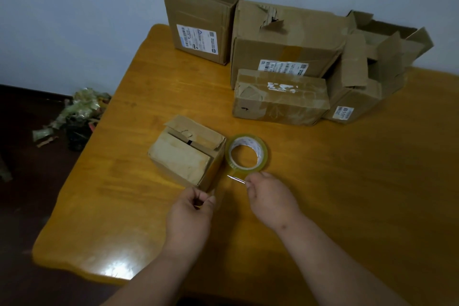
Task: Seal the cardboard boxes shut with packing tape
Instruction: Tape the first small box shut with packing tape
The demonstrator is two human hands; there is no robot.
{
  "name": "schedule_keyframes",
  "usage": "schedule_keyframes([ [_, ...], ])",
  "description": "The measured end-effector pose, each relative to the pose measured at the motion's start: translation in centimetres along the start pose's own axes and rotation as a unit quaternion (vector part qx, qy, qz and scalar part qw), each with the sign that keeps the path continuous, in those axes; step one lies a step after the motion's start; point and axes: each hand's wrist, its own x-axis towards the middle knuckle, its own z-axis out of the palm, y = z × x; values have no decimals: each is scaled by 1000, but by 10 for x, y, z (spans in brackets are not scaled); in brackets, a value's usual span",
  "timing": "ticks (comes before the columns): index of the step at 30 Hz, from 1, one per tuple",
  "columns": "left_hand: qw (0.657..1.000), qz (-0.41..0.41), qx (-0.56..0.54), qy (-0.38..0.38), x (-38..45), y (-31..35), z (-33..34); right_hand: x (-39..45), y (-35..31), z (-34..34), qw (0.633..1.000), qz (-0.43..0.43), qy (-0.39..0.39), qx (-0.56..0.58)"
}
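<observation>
A small cardboard box lies on the wooden table, its top flaps partly closed and torn. Right beside it lies a roll of clear packing tape, flat on the table. A strip of tape runs from the roll toward the box's near corner. My left hand pinches the tape end at that corner. My right hand holds a thin metal blade whose tip points left at the stretched tape just below the roll.
Several larger cardboard boxes stand at the back: an open upright one, a big torn one, a taped flat one and a crumpled open one. Scraps of old tape lie on the dark floor left of the table.
</observation>
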Motion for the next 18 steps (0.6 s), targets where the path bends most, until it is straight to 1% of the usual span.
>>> schedule_keyframes([
  [3,1000,-4,-7,0,1,-1,-1,1,0,-1,1000,2,16,-7],
  [5,1000,-7,-6,1,2,-1,-2,1,1,-3,1000,5,7,6],
  [8,1000,-5,-1,7,2,-1,-2,1,6,-4,995,33,-37,89],
  [10,1000,-7,-3,9,2,-1,-1,2,8,-5,983,59,-80,152],
  [13,1000,-13,-12,3,2,0,0,2,10,-6,962,96,-133,216],
  [15,1000,-14,-14,1,3,1,0,1,13,-8,958,95,-153,223],
  [18,1000,-11,-10,2,3,3,0,-2,16,-9,962,78,-158,206],
])
